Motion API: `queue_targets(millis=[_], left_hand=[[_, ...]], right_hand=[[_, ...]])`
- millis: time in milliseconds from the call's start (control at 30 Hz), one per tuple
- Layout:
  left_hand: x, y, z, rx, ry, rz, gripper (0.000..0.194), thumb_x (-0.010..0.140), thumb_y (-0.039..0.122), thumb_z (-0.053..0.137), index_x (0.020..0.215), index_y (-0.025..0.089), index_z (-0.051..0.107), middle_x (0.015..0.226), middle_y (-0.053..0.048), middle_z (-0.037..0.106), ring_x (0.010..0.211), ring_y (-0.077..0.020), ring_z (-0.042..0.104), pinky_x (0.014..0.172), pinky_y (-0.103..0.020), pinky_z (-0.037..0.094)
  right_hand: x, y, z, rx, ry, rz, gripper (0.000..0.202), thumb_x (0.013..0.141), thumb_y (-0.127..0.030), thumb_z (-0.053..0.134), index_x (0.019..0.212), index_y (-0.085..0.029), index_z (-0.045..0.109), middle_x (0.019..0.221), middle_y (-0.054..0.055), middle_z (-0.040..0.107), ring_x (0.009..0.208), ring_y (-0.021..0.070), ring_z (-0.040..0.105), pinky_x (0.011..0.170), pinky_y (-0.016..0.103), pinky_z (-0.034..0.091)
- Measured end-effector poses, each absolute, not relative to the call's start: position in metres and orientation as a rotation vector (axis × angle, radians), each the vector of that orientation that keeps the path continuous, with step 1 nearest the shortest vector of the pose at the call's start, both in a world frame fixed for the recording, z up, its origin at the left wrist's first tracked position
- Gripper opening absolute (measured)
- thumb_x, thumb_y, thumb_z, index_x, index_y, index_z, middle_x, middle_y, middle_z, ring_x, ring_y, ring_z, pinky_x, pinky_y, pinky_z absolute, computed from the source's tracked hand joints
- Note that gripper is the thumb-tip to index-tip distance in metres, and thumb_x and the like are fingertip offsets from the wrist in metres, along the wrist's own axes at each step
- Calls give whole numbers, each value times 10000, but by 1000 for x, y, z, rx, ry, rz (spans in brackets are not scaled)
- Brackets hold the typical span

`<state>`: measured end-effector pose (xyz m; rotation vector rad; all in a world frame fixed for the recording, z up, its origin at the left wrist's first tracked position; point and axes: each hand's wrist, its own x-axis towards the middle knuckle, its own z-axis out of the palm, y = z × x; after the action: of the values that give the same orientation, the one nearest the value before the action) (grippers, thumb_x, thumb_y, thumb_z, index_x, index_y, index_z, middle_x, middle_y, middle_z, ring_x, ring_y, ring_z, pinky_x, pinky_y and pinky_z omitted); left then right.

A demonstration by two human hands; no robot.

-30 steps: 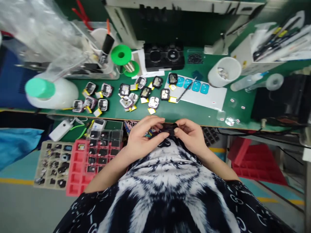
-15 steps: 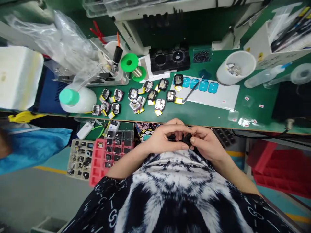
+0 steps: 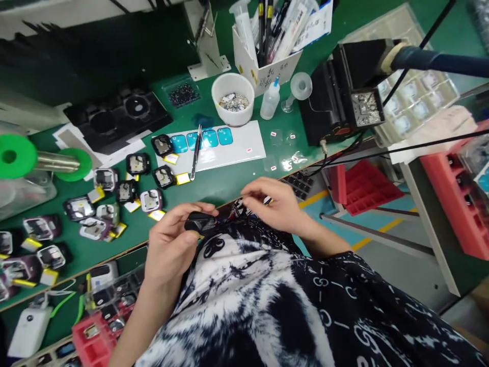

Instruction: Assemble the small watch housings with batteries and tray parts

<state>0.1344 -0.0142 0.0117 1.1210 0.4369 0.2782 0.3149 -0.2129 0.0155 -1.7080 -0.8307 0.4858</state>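
By the bench [image 3: 229,182], the left hand [image 3: 166,250] gripped a watch case [image 3: 199,223] edgewise, probably for steadiness. The right hand's [image 3: 277,206] grip was unclear.

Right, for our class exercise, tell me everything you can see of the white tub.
The white tub is round, open-topped and smooth-walled, probably plastic. It stands upright on the green bench, between a clear tray of small dark pieces and a bottle with a blue tip. Silvery bits lie inside, too small to identify. Neither the left hand nor the right hand touches it; whether its base touches the white sheet is unclear.
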Motion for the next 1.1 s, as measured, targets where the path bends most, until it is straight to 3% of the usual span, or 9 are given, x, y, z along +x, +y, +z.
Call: queue_targets(millis=[233,500,733,1000,1100], left_hand=[[155,-18,3,1024,465,224,352,846,323,961,1176,265,852,1164,-78,848,1009,-203,817,902,-303,685],[163,-16,4,967,491,211,345,842,329,966,1153,252,839,1135,-82,847,1015,-219,817,844,-316,700],[164,-17,4,969,500,210,327,855,335,954,1144,236,838,1132,-87,841,992,-215,815,851,-322,706],[166,-18,4,976,457,211,281,875,284,934,1133,229,837,1132,-101,841,945,-206,808,839,-332,698],[164,-16,4,988,470,192,311,854,312,946,1135,233,838,1127,-103,836,963,-222,803,843,-344,698]], right_hand=[[372,-235,0,-2320,-931,-145,254,1089,-271,573,1239,-209,768,1146,128,702,1078,308,641,970,506,526],[390,-194,4,-2347,-1181,-131,332,1110,-208,471,1297,-192,744,1169,143,667,1070,313,579,957,481,483],[407,-174,10,-2434,-1283,13,259,1024,-172,565,1199,-142,754,1171,175,664,1086,354,572,963,492,491],[416,-167,10,-2427,-1313,85,210,933,-126,604,1087,-158,743,1112,152,660,1050,338,574,944,466,482],[413,-164,12,-2471,-1356,45,180,952,-111,596,1060,-158,732,1106,155,659,1051,331,570,940,455,468]])
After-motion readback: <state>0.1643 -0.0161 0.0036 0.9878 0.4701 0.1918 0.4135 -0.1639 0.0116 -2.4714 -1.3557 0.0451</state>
